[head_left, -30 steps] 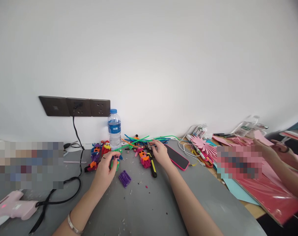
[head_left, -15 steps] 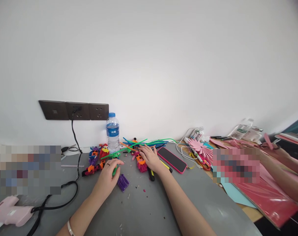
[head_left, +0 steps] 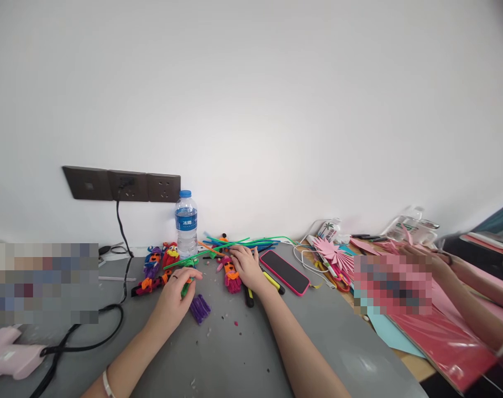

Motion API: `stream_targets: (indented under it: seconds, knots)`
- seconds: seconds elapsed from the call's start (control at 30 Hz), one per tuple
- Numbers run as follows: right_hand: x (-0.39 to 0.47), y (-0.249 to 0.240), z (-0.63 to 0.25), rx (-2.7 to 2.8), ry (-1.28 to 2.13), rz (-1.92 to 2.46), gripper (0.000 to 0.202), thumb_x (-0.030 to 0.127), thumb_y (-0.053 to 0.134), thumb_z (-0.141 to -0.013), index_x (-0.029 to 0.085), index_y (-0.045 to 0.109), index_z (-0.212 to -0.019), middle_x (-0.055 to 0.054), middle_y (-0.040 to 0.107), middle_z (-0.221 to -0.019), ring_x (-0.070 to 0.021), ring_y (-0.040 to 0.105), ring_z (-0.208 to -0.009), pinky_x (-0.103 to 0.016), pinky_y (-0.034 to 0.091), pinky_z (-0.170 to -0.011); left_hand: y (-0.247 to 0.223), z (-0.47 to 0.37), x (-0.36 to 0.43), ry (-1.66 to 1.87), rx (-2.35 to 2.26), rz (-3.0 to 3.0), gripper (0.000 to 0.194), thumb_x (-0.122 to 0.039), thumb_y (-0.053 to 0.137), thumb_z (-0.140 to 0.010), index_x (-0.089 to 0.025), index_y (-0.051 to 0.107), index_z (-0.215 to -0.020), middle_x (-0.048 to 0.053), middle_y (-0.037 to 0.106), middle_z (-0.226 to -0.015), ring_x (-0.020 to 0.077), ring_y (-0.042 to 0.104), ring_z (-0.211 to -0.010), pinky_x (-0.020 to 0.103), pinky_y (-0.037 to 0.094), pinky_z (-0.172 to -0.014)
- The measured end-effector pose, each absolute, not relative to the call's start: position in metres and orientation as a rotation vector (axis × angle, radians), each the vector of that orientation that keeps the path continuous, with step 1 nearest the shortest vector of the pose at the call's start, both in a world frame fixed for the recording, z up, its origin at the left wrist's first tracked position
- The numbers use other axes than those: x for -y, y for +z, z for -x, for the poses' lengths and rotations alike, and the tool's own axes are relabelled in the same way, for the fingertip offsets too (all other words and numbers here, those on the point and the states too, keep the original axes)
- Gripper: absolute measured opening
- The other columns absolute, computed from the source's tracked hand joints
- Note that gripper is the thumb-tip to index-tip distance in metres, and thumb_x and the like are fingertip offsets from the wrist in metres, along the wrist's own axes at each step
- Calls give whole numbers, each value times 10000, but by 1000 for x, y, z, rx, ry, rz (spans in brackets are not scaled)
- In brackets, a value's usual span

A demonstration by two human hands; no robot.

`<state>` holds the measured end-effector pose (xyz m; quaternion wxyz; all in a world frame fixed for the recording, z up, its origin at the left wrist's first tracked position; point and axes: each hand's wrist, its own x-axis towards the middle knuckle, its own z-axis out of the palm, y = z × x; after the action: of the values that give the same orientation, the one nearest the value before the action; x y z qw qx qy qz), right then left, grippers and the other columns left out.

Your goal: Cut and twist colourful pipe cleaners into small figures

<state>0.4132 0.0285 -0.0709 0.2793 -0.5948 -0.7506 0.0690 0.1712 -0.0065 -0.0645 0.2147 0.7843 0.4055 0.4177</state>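
Note:
My left hand (head_left: 180, 286) is curled round something green, with a purple piece of bundled pipe cleaners (head_left: 200, 309) just to its right. My right hand (head_left: 246, 265) lies with fingers spread at the pile of green and blue pipe cleaners (head_left: 263, 244), over the handles of yellow-and-black pliers (head_left: 273, 282). Left of that hand is a pink and orange pipe-cleaner figure (head_left: 231, 276). More figures, one purple and orange (head_left: 152, 262) and one red and yellow (head_left: 171, 255), stand beyond my left hand.
A water bottle (head_left: 186, 224) stands by the wall. A phone (head_left: 285, 272) lies right of my right hand. At the left is a pink glue gun (head_left: 13, 354) with a black cable. Another person's hands (head_left: 421, 260) are over pink paper at the right.
The whole view has shifted slightly, so most things sit a little further left. Both my hands keep nearly the same places and poses. The other person's hands have moved slightly.

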Motion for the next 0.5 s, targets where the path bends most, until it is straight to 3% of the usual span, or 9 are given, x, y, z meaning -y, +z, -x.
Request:
stream_targets:
  seconds: [0.17, 0.33, 0.5]
  knots:
    - [-27, -65, -412, 1991, 277, 1455, 370, 195, 314, -940, 247, 567, -1204, -96, 536, -1336, -273, 477, -1263, -699, 75, -1092, -63, -171, 8, 1168, -1123, -2151, 188, -220, 418, -888, -236, 604, -908, 70, 684, -1008, 245, 631, -1016, 367, 497, -880]
    - [-29, -63, -413, 1882, 268, 1199, 418, 181, 319, -929, 221, 461, -1320, -131, 448, -1397, -237, 403, -1336, -512, 278, -1124, -62, -171, 9, 1167, -1180, -2100, 190, -233, 422, -896, -237, 605, -948, 72, 682, -1021, 246, 634, -1017, 363, 507, -860]
    - [-26, -54, -415, 1747, 279, 1024, 431, 213, 340, -946, 260, 401, -1370, -108, 382, -1451, -211, 325, -1395, -447, 274, -1154, -64, -169, 10, 1122, -1225, -2087, 232, -247, 435, -906, -239, 619, -1047, 84, 669, -1101, 259, 616, -1077, 368, 504, -872]
